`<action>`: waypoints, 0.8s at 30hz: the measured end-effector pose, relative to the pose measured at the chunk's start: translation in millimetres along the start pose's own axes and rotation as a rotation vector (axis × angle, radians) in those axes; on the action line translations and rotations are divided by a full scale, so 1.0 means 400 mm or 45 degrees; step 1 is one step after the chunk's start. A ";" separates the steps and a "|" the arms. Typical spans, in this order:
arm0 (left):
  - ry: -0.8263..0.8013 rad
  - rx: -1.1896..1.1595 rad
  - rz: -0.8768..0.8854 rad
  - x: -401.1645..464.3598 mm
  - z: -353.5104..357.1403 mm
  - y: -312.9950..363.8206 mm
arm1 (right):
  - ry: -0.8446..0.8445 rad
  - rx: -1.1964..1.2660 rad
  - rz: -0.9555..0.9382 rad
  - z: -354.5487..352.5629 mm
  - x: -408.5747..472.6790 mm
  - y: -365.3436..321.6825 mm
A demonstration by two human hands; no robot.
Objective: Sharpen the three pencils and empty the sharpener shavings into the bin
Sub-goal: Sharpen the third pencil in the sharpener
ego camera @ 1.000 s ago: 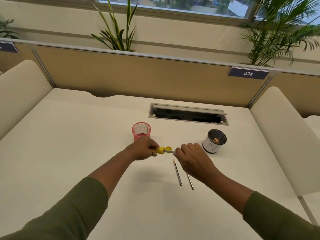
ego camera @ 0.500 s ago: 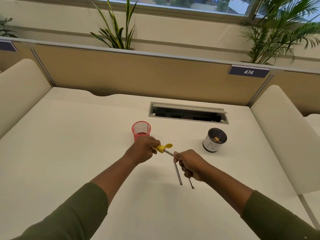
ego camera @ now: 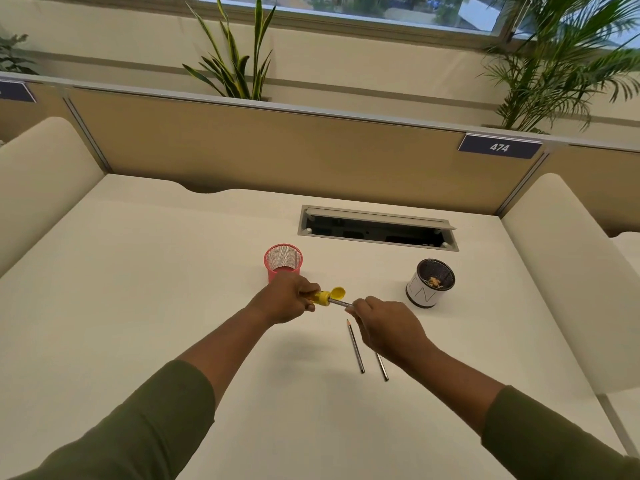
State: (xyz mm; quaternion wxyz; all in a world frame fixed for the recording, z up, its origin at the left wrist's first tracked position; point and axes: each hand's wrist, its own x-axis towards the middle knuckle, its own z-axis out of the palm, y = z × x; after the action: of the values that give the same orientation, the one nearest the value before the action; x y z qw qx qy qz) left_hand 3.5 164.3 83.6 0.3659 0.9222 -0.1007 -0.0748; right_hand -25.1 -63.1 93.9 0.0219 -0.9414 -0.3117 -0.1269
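My left hand [ego camera: 287,301] grips a yellow sharpener [ego camera: 323,296] with its small lid flipped open, held above the white desk. A grey pencil [ego camera: 340,303] is stuck into the sharpener's end, and my right hand [ego camera: 386,329] holds its other end, fingers curled round it. Two more pencils lie on the desk below my right hand: one [ego camera: 355,346] in full view, tip pointing away, the other [ego camera: 382,367] partly hidden under my wrist. The small black-and-white bin [ego camera: 429,284], with shavings inside, stands to the right.
A pink mesh cup [ego camera: 283,261] stands just behind my left hand. An open cable tray [ego camera: 377,228] is set into the desk [ego camera: 138,289] further back. Padded side panels flank the desk, with a tan partition and plants behind.
My right hand twisted the pencil in the sharpener, dipping down and coming back up. The left hand holding the sharpener stayed nearly in place.
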 end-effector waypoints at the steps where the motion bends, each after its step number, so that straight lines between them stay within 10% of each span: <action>1: 0.036 0.016 0.035 -0.002 0.002 -0.002 | -0.037 0.125 0.118 0.003 0.006 -0.014; 6: 0.204 0.135 0.331 -0.024 0.014 -0.012 | -0.578 1.659 1.375 -0.038 0.051 -0.052; 9: 0.244 0.145 0.387 -0.023 0.010 -0.013 | -0.696 2.050 1.577 -0.044 0.048 -0.048; 19: 0.153 0.147 0.289 -0.007 -0.002 -0.015 | -0.263 0.119 0.175 -0.005 0.002 -0.037; 24: 0.247 0.123 0.352 -0.010 0.004 -0.004 | -0.270 0.470 0.490 -0.014 0.024 -0.054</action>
State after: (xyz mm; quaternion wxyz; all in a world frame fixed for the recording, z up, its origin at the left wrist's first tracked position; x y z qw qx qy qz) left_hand -0.4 165.4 81.4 0.3359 0.9190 -0.1941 0.0704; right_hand -31.6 -40.9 101.1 0.1840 -0.9713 -0.1456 0.0376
